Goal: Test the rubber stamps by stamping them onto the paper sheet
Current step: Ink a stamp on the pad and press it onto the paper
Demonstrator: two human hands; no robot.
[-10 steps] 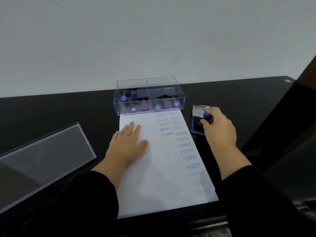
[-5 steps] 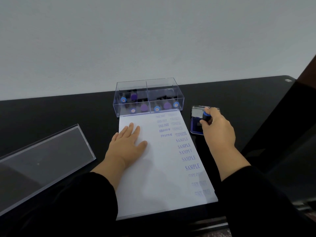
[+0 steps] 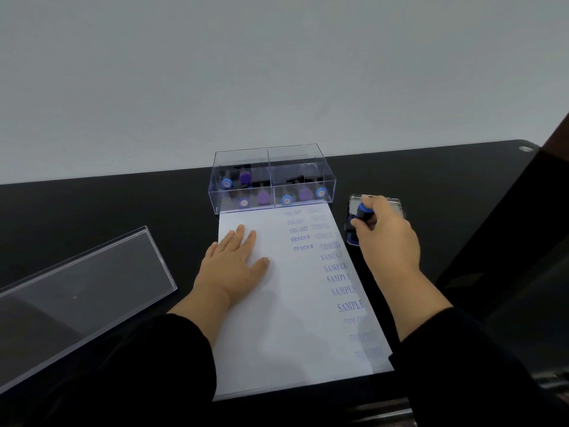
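Note:
A white paper sheet point(image 3: 283, 318) lies on the black table, with blue prints such as FRAGILE, EXPRESS and SAMPLE down its right side. My left hand point(image 3: 232, 263) rests flat on the sheet's upper left part. My right hand point(image 3: 386, 238) grips a rubber stamp with a blue knob point(image 3: 363, 211) over the open ink pad point(image 3: 354, 223), just right of the sheet. The stamp's face is hidden by my fingers. A clear two-compartment box point(image 3: 272, 180) at the sheet's far end holds several stamps with blue and purple knobs.
A clear plastic lid point(image 3: 77, 297) lies on the table to the left. The black table point(image 3: 107, 217) ends at a pale wall behind the box. A dark surface point(image 3: 508, 272) rises at the right side.
My right hand has stayed at the ink pad with the stamp, shifting only slightly. My left hand has not moved on the paper.

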